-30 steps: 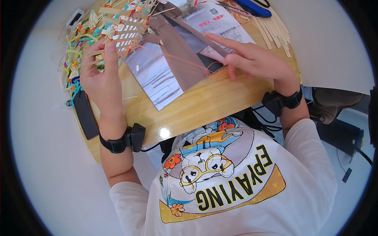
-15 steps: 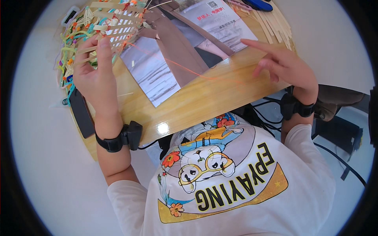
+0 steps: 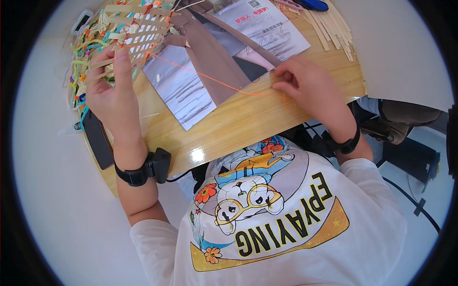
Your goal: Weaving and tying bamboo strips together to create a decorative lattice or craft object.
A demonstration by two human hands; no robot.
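My left hand (image 3: 114, 90) is closed on a woven lattice of pale bamboo strips (image 3: 138, 33), bound at the crossings with red and orange thread. The thumb presses the strips near the lattice's lower edge. From the lattice an orange thread (image 3: 210, 77) runs right across a printed sheet and over the bare wood. My right hand (image 3: 312, 88) hovers near the thread's far end, its fingers bent and the thumb apart from the forefinger. The thread passes just below the thumb, and nothing shows between those fingertips.
A glossy printed sheet (image 3: 191, 102) lies mid-table. Loose bamboo strips (image 3: 329, 28) and a blue-handled tool (image 3: 312, 5) are at the far right. Colourful knotted cords (image 3: 78, 71) heap up at the left, beside a dark phone (image 3: 98, 143) near the wooden table's (image 3: 176, 150) edge.
My right hand has moved left and its outstretched forefinger has bent in. My left hand and the lattice have shifted slightly left.
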